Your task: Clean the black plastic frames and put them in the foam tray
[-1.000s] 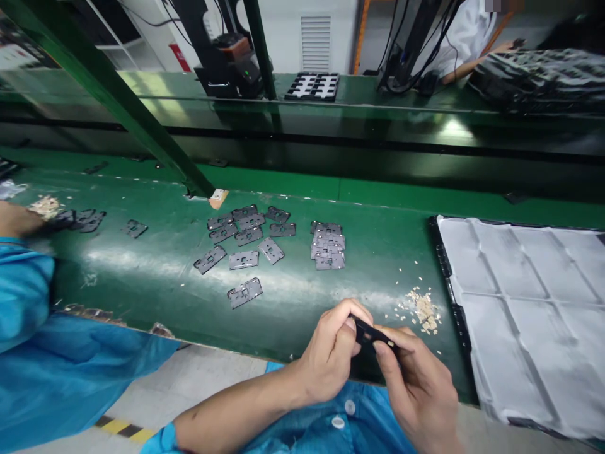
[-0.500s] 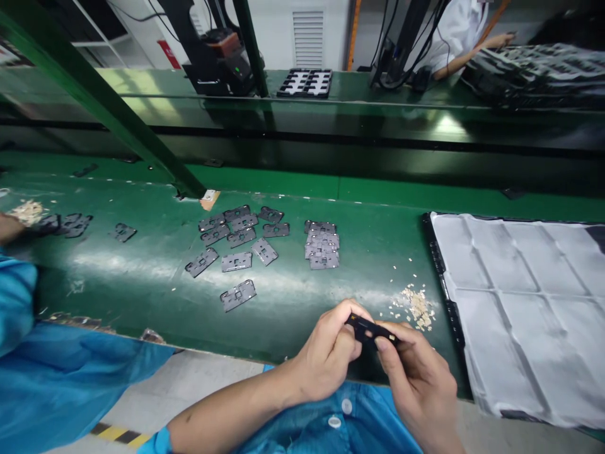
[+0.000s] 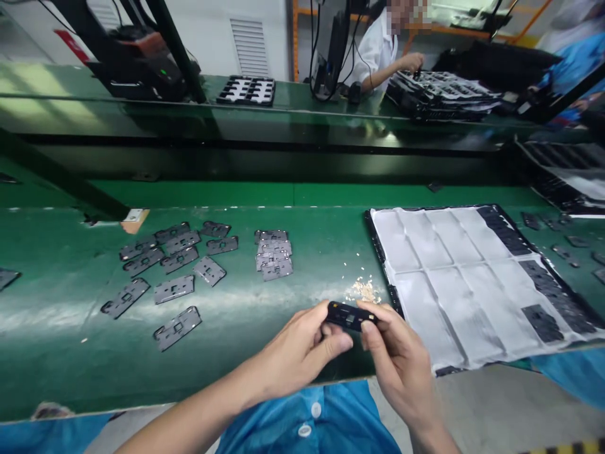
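Observation:
Between my two hands, just above the front edge of the green bench, is a small black plastic plate with a cut-out in its middle. My left hand grips its left end, thumb stretched out below. My right hand pinches the right end between thumb and fingers. Beyond my right hand lies a heap of tiny pale chips. To the left, a stack of overlapping grey-black plates lies on the bench. Farther left are several loose plates of the same kind.
A large tray with white lining and dark parts in its right cells lies at right. A green post slants in at left. Across the back bench, a person in white handles stacked trays. More parts lie far right.
My view has turned to the right, so the bench things appear farther left and more of the lined tray shows. My left thumb has stretched out; both hands still hold the black plate.

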{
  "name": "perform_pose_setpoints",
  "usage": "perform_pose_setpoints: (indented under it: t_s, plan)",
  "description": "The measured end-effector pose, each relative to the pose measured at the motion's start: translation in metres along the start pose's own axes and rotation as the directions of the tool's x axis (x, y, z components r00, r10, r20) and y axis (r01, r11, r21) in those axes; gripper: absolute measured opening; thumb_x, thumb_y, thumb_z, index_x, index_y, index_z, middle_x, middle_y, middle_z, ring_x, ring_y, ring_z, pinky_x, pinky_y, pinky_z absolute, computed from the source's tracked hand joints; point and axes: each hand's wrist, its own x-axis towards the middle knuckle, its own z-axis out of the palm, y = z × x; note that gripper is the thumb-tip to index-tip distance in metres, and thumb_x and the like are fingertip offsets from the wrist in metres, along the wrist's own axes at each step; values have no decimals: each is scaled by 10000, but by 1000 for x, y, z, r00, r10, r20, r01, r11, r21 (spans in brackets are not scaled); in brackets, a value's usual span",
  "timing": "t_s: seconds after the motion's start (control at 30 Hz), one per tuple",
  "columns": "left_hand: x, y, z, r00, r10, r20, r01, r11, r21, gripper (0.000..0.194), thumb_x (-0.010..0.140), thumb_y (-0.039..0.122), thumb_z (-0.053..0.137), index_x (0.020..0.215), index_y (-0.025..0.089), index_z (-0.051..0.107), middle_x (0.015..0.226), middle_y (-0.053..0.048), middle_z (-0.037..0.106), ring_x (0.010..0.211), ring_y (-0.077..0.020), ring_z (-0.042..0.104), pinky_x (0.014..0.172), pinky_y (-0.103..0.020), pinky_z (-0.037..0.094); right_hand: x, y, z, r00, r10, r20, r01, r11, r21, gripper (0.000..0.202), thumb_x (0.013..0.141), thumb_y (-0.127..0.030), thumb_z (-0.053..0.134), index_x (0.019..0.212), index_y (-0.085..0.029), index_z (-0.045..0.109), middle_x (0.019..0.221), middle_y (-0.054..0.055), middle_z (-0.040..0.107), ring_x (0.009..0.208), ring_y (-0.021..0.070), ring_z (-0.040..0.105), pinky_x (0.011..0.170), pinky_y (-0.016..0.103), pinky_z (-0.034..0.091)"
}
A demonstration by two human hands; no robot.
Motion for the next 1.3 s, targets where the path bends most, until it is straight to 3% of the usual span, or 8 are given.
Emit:
perform_pose_setpoints:
  t_s: [0.1, 0.2, 0.3, 0.43, 0.9, 1.3]
  plan:
    - [6, 6, 8, 993, 56, -106, -66, 993, -94, 416, 1131, 407, 391, 817, 188, 554, 689, 25, 575, 631, -122, 534, 665, -256, 414, -4, 3, 3, 995, -20, -97, 24, 999, 34, 336, 1035, -157, 629, 1358, -247, 664, 1021, 44, 717, 791, 152, 745, 680, 261, 661]
    - [4, 9, 14, 987, 55, -150, -73, 991, -113, 438, 1130, 401, 406, 773, 188, 542, 629, 33, 559, 585, -110, 509, 628, -250, 383, -7, 7, 6, 964, -114, -240, 122, 992, 19, 275, 973, -93, 697, 1216, -220, 701, 1035, 66, 741, 883, 196, 761, 692, 297, 684]
    - [-3, 11, 17, 991, 27, -132, -44, 991, -127, 445, 1132, 393, 399, 763, 189, 542, 614, 31, 568, 554, -105, 504, 603, -247, 379, -7, 9, 8, 936, -214, -279, 199, 977, -82, 239, 936, -37, 708, 1099, -211, 736, 1075, 93, 765, 985, 241, 763, 728, 346, 697]
    - [-9, 14, 17, 996, 28, -83, -39, 992, -123, 434, 1136, 378, 380, 780, 192, 543, 613, 31, 587, 538, -100, 526, 632, -244, 416, -7, 7, 11, 898, -291, -330, 252, 955, -157, 320, 905, 17, 709, 1121, -215, 748, 1029, 70, 782, 950, 240, 773, 749, 368, 688]
    - [-20, 21, 10, 995, 34, -93, -46, 991, -122, 413, 1138, 367, 333, 784, 217, 482, 601, 39, 556, 528, -106, 492, 614, -253, 399, -6, -3, 14, 900, -378, -219, 322, 913, -252, 376, 902, 59, 672, 1151, -205, 769, 1048, 70, 784, 947, 225, 784, 781, 347, 669]
    - [-26, 24, 9, 996, 10, -89, -28, 979, -201, 423, 1130, 394, 332, 766, 223, 464, 577, 42, 543, 525, -109, 497, 612, -250, 415, -12, -3, 18, 843, -470, -261, 380, 865, -329, 450, 867, 83, 696, 1200, -209, 778, 1031, 68, 800, 902, 231, 797, 739, 355, 683]
